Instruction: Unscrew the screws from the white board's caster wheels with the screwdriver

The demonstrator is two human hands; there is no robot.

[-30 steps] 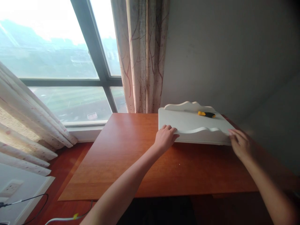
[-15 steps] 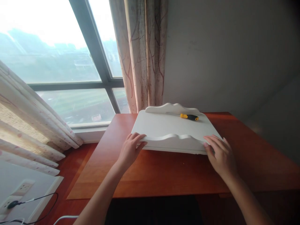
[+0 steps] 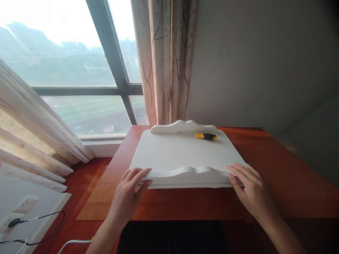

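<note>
A white board [image 3: 182, 151] with wavy raised edges at its front and back lies on the brown wooden table [image 3: 280, 169]. Near its back edge rests a screwdriver [image 3: 206, 136] with a yellow and black handle, its thin shaft pointing left. My left hand [image 3: 129, 190] grips the front left corner, fingers on top of the wavy edge and thumb against its front. At the front right corner, my right hand [image 3: 250, 187] pinches the same edge between fingers and thumb.
Behind the table stand a grey wall [image 3: 254, 70] and a patterned curtain [image 3: 165, 63]. A window [image 3: 79, 67] is on the left, with another curtain [image 3: 31, 123] beside it. Low at the left, a black plug [image 3: 14, 222] sits in a wall socket.
Both hands have drawn the white board nearer to me and somewhat left, the left side more. The screwdriver has travelled with it.
</note>
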